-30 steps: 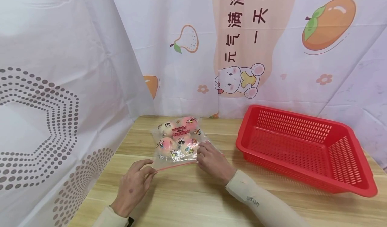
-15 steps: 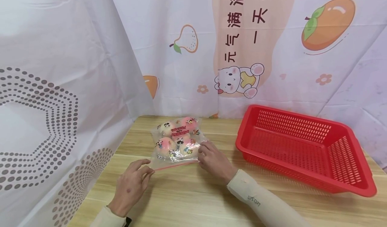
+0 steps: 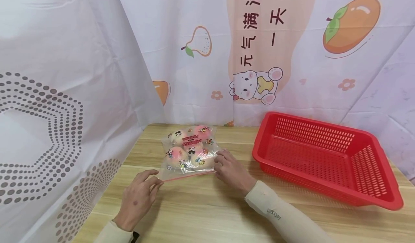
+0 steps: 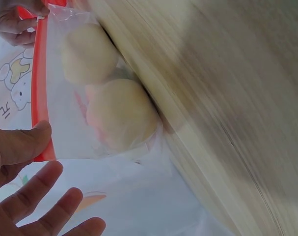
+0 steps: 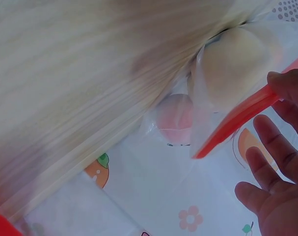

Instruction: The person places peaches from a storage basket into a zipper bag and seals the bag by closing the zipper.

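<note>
A clear zip bag (image 3: 191,169) printed with cartoon figures and red lettering lies on the table, its red zip edge (image 4: 39,83) towards me. Inside are several round pink-and-cream peach-like pieces (image 3: 177,156). My left hand (image 3: 137,198) pinches the left end of the zip edge between thumb and index finger; its other fingers spread loosely in the left wrist view. At the opposite end, my right hand (image 3: 231,172) pinches the edge; in the right wrist view its thumb lies over the red strip and the remaining fingers are apart from it.
A large red perforated plastic basket (image 3: 309,196) stands to the right of my right hand. The wooden table (image 3: 194,210) meets a printed curtain (image 3: 201,73) at the back, and a dotted white cloth (image 3: 65,135) hangs along the left.
My hands have drawn slightly apart, the left one leftward and the right one a little rightward along the zip edge. The bag stays nearly in place; the basket has not moved.
</note>
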The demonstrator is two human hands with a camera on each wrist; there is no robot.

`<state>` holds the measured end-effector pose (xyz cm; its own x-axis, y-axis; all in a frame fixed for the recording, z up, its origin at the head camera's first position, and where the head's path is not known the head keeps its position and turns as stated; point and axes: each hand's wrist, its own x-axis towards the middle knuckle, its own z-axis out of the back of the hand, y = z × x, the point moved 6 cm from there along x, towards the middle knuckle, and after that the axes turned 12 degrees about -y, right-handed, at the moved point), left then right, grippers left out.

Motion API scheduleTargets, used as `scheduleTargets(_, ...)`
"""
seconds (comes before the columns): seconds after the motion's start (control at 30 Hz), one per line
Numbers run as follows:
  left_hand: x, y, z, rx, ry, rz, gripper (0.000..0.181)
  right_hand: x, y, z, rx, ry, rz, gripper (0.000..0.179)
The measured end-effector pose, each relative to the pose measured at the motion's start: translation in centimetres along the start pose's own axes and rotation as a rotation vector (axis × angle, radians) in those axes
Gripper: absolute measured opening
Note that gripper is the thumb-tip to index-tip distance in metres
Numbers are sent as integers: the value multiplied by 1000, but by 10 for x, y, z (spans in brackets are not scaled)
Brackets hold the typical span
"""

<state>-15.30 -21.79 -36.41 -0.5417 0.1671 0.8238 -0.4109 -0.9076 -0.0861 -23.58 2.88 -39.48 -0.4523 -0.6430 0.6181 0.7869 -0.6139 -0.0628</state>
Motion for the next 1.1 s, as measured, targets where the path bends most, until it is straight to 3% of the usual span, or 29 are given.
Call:
scheduleTargets(0.5, 3, 3, 1, 12, 1, -6, 24, -2, -8, 3, 24, 9, -33, 33)
scheduleTargets(1.1, 1, 4, 0, 41, 19, 33, 23, -8, -16, 6, 53, -25, -45, 24)
